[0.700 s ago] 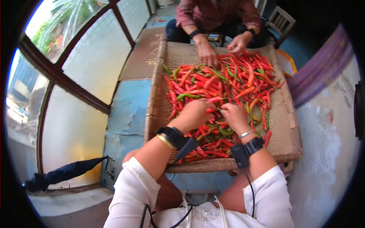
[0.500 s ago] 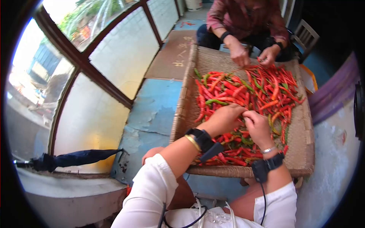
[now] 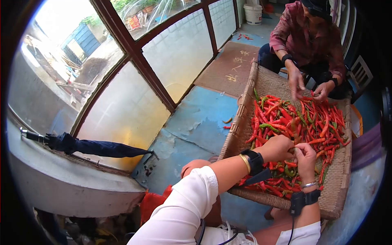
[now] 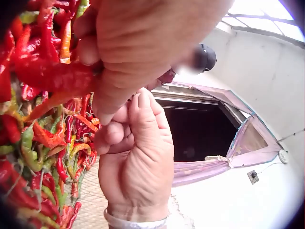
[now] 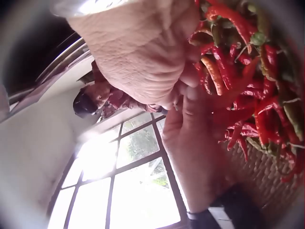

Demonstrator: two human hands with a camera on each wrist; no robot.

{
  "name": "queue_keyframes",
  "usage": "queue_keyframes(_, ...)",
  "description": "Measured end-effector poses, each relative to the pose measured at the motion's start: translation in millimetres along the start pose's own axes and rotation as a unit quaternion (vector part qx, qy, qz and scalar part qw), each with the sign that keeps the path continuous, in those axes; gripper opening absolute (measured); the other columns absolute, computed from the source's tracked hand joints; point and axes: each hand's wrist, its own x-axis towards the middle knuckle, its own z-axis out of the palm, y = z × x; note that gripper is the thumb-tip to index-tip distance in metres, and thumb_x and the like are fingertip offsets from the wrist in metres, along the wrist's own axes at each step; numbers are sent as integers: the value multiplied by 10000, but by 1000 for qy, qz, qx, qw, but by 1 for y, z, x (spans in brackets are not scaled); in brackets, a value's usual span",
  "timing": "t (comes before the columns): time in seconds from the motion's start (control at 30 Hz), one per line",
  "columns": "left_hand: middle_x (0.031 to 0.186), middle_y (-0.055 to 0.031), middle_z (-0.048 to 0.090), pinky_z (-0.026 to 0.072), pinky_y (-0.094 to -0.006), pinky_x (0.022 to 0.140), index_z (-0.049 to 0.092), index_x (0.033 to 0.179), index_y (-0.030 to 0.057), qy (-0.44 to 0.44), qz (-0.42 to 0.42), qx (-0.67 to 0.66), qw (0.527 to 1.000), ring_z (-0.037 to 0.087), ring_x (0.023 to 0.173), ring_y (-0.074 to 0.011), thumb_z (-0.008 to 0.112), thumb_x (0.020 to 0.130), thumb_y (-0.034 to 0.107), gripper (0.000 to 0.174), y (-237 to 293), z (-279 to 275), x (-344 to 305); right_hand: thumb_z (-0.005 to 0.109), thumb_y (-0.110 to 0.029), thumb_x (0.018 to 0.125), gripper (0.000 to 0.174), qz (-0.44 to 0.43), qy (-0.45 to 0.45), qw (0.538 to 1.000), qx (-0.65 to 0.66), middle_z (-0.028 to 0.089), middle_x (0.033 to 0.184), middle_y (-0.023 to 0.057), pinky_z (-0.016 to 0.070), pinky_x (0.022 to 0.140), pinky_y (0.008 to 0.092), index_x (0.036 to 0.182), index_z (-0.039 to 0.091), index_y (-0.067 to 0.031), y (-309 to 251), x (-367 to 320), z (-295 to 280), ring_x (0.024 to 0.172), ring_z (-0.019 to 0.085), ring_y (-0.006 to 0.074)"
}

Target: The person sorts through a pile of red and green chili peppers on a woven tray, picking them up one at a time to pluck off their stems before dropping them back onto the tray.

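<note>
left fingers (image 4: 106, 98) grip a red chilli (image 4: 55, 77), right fingers (image 4: 143, 112) pinching at its end, above a woven tray (image 3: 271, 81).

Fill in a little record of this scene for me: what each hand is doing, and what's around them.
Left hand: grips a red pepper
Right hand: thumb and curled fingers meet the left hand; anything between the fingertips is hidden
Container: woven tray
Contents: heaped peppers, mostly red, some green and orange
Across the tray: a person in a reddish shirt, both hands at the peppers
By the window: folded dark umbrella
Background: white bucket
</note>
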Motion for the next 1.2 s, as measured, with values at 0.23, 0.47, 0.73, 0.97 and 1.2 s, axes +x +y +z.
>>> queue_keyframes(0.23, 643, -152, 578, 440, -382, 524, 610, 797, 37, -1, -32, -40, 999, 578, 594, -315, 655, 679, 230, 231, -1, 7, 4, 544, -79, 817, 100, 79, 45, 986, 140, 559, 657, 16, 410, 466, 178, 882, 553, -4, -15, 4, -15, 529, 515, 60)
queue_keyframes(0.47, 639, -160, 567, 442, -389, 561, 599, 763, 43, -6, -38, -19, 999, 573, 608, -316, 651, 669, 238, 223, 0, 7, 1, 564, -3, 774, 42, 72, -12, 992, 104, 564, 647, 9, 420, 452, 180, 814, 560, -14, 4, 3, -2, 528, 522, 57)
queue_keyframes(0.73, 867, -125, 536, 458, -404, 647, 575, 865, 25, 36, -31, 27, 999, 573, 750, -300, 648, 688, 190, 253, -8, 8, -2, 528, -161, 855, 132, 67, 181, 936, 295, 575, 674, 28, 417, 422, 178, 880, 547, -33, 25, 25, -52, 553, 539, 64)
queue_keyframes(0.97, 986, -145, 476, 473, -409, 701, 560, 1006, 31, -47, -104, 121, 986, 566, 816, -331, 644, 672, 161, 368, -15, 6, -4, 539, -227, 843, 393, 251, 86, 902, 339, 577, 822, 58, 480, 510, 253, 1157, 416, -26, 44, 21, -41, 653, 586, 135)
queue_keyframes(1.2, 1004, -154, 486, 476, -409, 711, 536, 1028, 25, -65, -54, 122, 989, 558, 854, -333, 657, 613, 118, 442, -33, 21, -2, 514, -87, 821, 552, 236, -74, 951, 184, 425, 1178, 131, 479, 573, 239, 1312, 271, -30, 29, 9, -5, 762, 569, 142)
